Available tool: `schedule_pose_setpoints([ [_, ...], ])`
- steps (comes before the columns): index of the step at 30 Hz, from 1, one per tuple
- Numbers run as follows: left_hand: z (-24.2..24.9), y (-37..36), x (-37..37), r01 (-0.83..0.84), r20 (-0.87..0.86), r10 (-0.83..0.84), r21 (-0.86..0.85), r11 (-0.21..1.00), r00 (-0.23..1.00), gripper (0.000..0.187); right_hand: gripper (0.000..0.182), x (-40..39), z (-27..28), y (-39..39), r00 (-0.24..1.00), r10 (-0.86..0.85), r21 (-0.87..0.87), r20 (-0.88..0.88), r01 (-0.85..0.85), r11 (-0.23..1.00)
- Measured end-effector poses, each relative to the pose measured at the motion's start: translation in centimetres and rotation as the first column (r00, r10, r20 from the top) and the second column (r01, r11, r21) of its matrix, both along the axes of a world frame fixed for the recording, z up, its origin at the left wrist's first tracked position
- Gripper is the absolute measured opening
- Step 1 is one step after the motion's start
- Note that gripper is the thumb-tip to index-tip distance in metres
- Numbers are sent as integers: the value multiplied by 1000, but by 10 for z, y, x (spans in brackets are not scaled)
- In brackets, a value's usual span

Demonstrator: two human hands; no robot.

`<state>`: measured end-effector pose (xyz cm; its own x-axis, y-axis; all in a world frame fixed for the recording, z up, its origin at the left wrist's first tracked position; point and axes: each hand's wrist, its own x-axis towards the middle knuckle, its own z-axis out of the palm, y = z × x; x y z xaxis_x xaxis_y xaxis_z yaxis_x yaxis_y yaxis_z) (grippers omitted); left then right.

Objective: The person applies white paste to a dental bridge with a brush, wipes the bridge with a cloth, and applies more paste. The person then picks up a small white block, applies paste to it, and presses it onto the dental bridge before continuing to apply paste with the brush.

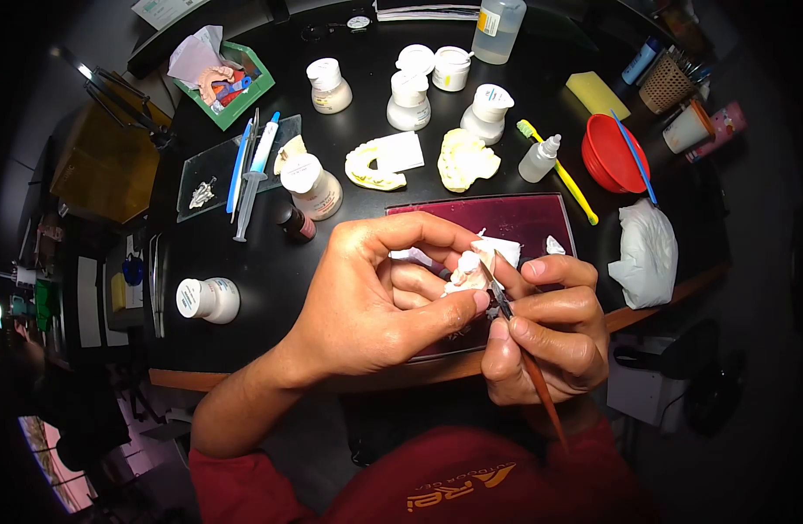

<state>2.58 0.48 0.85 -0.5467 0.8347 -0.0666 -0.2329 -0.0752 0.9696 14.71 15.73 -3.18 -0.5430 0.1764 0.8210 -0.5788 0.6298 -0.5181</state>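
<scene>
My left hand (pixel 367 297) is closed around a small white and pinkish dental model piece (pixel 468 274), with the thumb and fingertips at its edges. In my right hand (pixel 554 336), a fine brush (pixel 539 389) with a reddish-brown tapering handle is pinched between thumb and fingers. Its tip meets the piece in this view, close to the left thumb. Beneath both hands lies a dark red glass slab (pixel 528 214) with white tissue (pixel 504 251) and a small white scrap (pixel 554 245) on it, partly hidden by the fingers.
Dental casts (pixel 467 160) and several white-capped jars (pixel 408 103) stand beyond the slab. A small dark bottle (pixel 295 224) and syringe (pixel 255 179) are leftward. A dropper bottle (pixel 539 159), yellow toothbrush (pixel 569 186), red bowl (pixel 607 157) and crumpled white bundle (pixel 643 255) sit rightward.
</scene>
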Motion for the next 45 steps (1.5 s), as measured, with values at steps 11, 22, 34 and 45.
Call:
schedule_pose_setpoints([
  [11, 1, -2, -1, -4, -23, 4, -27, 1000, 1000, 34, 33, -1, -2, 0, 1000, 24, -23, -1, -24, 999],
  [22, 2, -4, -8, 64, 146, -62, -11, 998, 987, 37, 35, -2, -3, -2, 1000, 13, -38, -24, -13, 999],
  [34, -1, -7, -13, 111, 108, -107, -28, 993, 988, 36, 35, -1, -1, -3, 1000, 25, -25, 4, -25, 999],
  [45, 0, -7, -15, 110, 88, -104, -63, 992, 991, 38, 34, -1, -2, -2, 1000, 19, -2, 5, -19, 1000],
])
